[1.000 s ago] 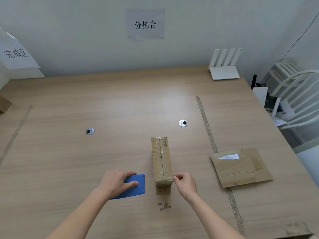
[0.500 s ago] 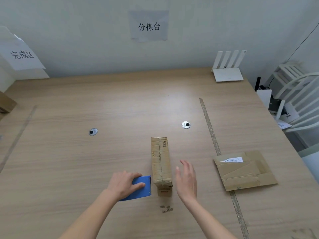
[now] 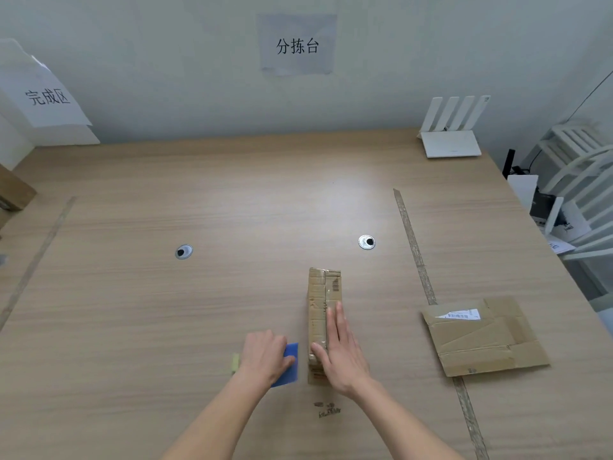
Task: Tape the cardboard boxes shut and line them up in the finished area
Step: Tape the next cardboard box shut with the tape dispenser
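Centrally on wooden table [image 3: 232, 210]: narrow taped brown cardboard box [image 3: 324, 303]. Right hand [image 3: 341, 353] flat on top, fingers straight. Left hand [image 3: 263, 355] just left, gripping blue flat tape cutter [image 3: 289, 363].

Wall [image 3: 199, 78]: pale, with two paper signs [image 3: 297, 44].
Table [image 3: 166, 310]: light wood, two round holes [image 3: 183, 251].
Chair [image 3: 583, 167]: white, far right.
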Demonstrator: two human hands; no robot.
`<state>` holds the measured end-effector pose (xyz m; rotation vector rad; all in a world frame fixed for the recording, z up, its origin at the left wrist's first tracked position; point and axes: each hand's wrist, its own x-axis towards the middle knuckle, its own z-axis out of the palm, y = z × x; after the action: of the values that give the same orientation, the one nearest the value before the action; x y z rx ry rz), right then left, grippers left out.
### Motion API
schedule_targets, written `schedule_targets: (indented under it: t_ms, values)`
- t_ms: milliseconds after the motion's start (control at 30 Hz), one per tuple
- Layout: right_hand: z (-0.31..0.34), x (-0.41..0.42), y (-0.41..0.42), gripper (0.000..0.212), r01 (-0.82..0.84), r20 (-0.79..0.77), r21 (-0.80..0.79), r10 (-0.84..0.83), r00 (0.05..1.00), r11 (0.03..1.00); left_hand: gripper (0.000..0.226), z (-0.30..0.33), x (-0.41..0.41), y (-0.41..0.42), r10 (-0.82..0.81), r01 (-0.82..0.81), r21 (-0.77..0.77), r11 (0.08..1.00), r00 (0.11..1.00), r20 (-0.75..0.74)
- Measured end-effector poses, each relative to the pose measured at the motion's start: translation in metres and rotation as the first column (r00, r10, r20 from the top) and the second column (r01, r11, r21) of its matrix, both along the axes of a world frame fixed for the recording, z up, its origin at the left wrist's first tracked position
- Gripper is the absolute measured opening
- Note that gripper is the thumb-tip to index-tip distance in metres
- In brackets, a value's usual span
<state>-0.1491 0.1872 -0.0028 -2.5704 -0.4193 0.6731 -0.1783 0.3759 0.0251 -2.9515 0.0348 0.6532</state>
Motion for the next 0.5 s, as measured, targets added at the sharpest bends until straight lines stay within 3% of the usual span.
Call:
schedule_targets:
  t_ms: [67,333,500]
  values:
    - [-0.001,0.0,-0.001,0.084,-0.021,0.002,0.002,0.021,1.0,1.0,0.041,-0.008,-0.001,-0.001,0.006,-0.006,0.021,1.0,1.0,-0.026]
    - [0.0,-0.001,-0.003,0.084,-0.005,0.016,0.052,0.004,1.0,0.999,0.04,-0.025,-0.01,0.041,0.139,-0.126,-0.112,0.986,0.983,0.116]
    - [0.001,-0.005,0.006,0.109,0.099,0.097,-0.023,-0.096,0.991,0.995,0.045,-0.048,-0.023,0.057,0.244,-0.217,-0.228,0.949,0.965,0.098]
